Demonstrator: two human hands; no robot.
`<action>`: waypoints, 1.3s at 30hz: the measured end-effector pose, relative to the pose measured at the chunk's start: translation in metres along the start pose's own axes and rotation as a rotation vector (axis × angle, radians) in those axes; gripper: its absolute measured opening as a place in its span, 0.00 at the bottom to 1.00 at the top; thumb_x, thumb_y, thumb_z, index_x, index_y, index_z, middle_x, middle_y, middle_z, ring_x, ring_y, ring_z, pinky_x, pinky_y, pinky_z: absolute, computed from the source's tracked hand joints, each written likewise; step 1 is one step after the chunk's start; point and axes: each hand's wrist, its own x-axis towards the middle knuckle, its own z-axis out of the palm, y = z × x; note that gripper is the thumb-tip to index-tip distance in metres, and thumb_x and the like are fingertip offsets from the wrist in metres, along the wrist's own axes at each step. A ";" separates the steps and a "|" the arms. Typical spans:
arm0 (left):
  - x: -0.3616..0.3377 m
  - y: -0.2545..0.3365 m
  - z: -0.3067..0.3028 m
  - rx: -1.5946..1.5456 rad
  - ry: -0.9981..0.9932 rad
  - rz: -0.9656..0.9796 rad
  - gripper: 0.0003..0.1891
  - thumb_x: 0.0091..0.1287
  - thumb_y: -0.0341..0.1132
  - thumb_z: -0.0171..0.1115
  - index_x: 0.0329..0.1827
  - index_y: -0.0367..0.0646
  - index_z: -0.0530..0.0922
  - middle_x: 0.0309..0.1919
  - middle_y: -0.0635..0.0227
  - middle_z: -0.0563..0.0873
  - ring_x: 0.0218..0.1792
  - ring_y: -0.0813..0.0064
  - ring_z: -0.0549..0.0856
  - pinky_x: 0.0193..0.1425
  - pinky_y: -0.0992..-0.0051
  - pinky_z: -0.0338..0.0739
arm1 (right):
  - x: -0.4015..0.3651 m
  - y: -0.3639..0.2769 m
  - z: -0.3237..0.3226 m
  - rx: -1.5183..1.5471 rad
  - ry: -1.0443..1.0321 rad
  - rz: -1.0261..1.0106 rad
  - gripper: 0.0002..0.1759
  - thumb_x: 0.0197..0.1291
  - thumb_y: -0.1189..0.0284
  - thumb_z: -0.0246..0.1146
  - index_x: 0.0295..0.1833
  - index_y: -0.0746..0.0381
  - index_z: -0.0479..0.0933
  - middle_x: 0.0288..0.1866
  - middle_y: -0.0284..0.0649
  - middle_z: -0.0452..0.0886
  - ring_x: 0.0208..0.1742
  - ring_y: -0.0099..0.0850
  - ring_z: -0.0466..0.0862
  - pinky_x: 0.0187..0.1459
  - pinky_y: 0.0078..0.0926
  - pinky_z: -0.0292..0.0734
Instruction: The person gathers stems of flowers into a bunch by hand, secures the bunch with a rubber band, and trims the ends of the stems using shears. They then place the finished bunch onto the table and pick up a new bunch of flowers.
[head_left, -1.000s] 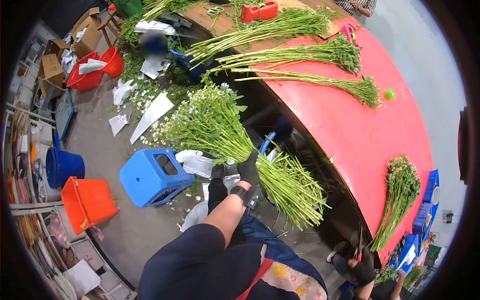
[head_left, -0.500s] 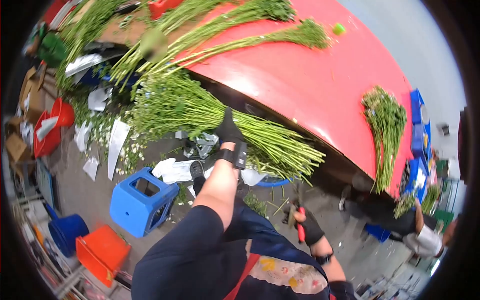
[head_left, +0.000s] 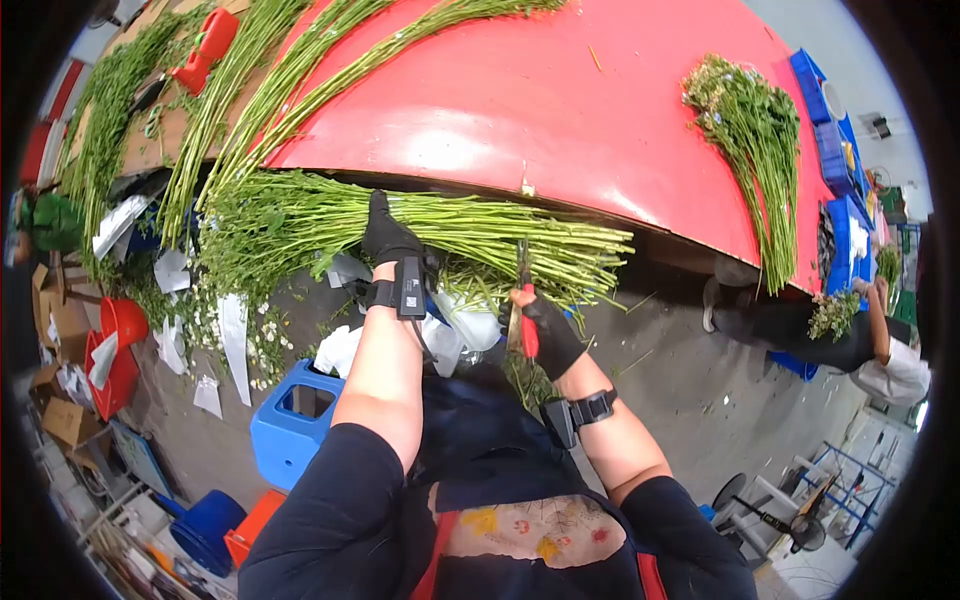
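Your left hand, in a black glove, is closed on the stem bundle, with its thumb upright against the near side of the stems; the fingers behind are hidden. Your right hand, also gloved, with a bare fingertip showing, is closed round the red handles of the shears. The shears' blades point away from you and overlap the stems in view, nearer their cut ends than your left hand is; you cannot tell whether the blades touch them or how wide they stand.

On your left wrist, a black device carries a small pale square code and tiny marks, too small to read. The black device at your right wrist shows no readable writing.

The stem bundle lies just in front of the near edge of the red-topped desk. Its long axis runs left to right, roughly along that edge, the leafy end to your left and the bare cut ends to your right.

Long loose stems lie across the left part of the desk, and a flowering bunch lies near its right end. The blue stool stands in front of the desk, to your left.
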 end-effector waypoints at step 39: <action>0.031 -0.021 -0.069 0.019 -0.344 -0.023 0.26 0.67 0.52 0.52 0.54 0.36 0.74 0.53 0.52 0.79 0.53 0.54 0.77 0.61 0.55 0.70 | 0.014 0.028 -0.035 -0.279 -0.074 -0.070 0.13 0.55 0.63 0.64 0.40 0.60 0.75 0.28 0.31 0.76 0.27 0.22 0.75 0.31 0.21 0.72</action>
